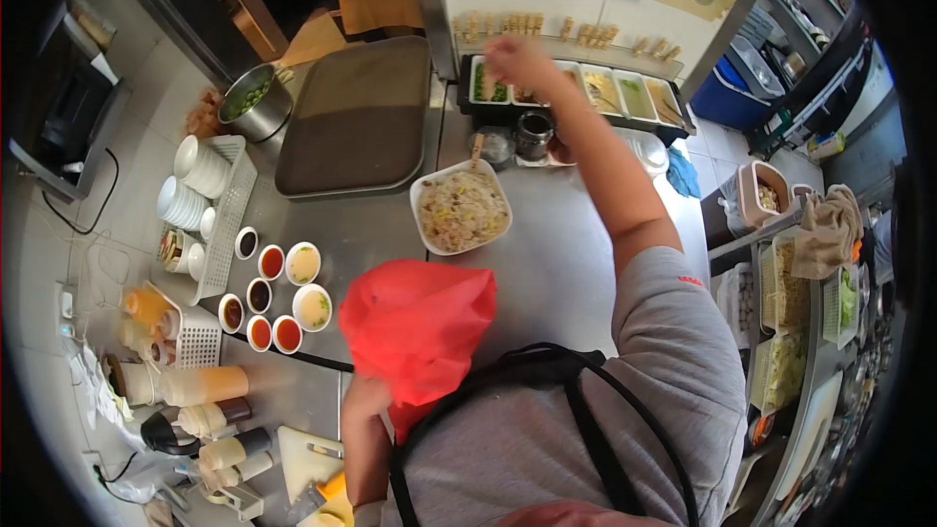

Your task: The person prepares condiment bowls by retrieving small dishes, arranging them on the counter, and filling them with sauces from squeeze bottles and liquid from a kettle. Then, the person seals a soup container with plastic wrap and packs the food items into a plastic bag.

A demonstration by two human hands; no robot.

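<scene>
Right hand: reaching over the garnish tray at the bench's far edge; blurred, fingers bunched, contents indeterminate. Left hand: fingers closed on the red plastic bag, held low at the near bench edge; the bag hides its fingers in part. Plate of fried rice: mid-bench, between both hands. Sauce bowls: left of bag.

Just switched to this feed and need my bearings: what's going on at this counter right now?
A person in a grey shirt stands at a steel counter. The left hand grips a red plastic bag near the body. The right hand is stretched out over the row of topping trays at the back. A white dish of fried rice sits between them, with small sauce bowls off to the left.
</scene>
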